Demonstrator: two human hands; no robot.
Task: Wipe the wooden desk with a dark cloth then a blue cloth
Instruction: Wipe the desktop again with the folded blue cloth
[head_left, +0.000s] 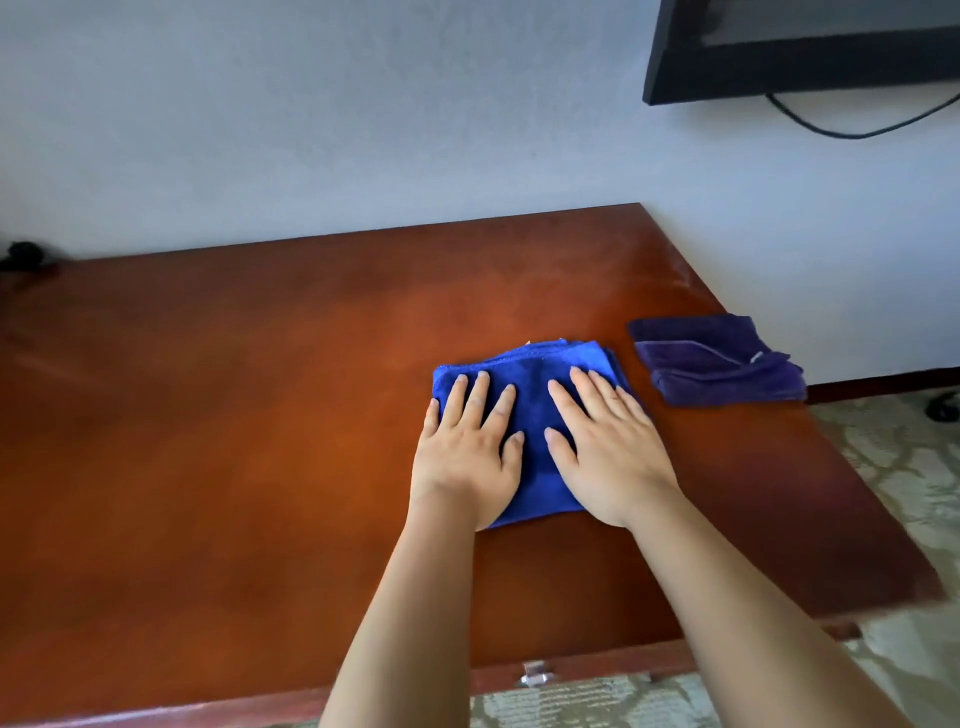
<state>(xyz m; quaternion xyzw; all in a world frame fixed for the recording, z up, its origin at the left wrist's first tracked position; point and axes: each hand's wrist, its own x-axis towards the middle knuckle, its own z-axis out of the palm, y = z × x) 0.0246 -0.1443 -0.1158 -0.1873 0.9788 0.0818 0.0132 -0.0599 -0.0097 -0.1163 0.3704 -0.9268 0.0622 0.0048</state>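
Note:
A folded bright blue cloth (535, 410) lies flat on the reddish-brown wooden desk (234, 441), right of its middle. My left hand (465, 457) presses on the cloth's left half with straight, spread fingers. My right hand (605, 449) presses flat on its right half the same way. A folded dark purple cloth (717, 361) lies on the desk near the right edge, just right of the blue cloth and apart from both hands.
A pale wall runs behind the desk. A black screen (800, 47) hangs at the top right with a cable (857, 132) drooping under it. A small dark object (23, 254) sits at the far left. A metal drawer handle (535, 673) shows below the front edge, above patterned carpet (898, 457).

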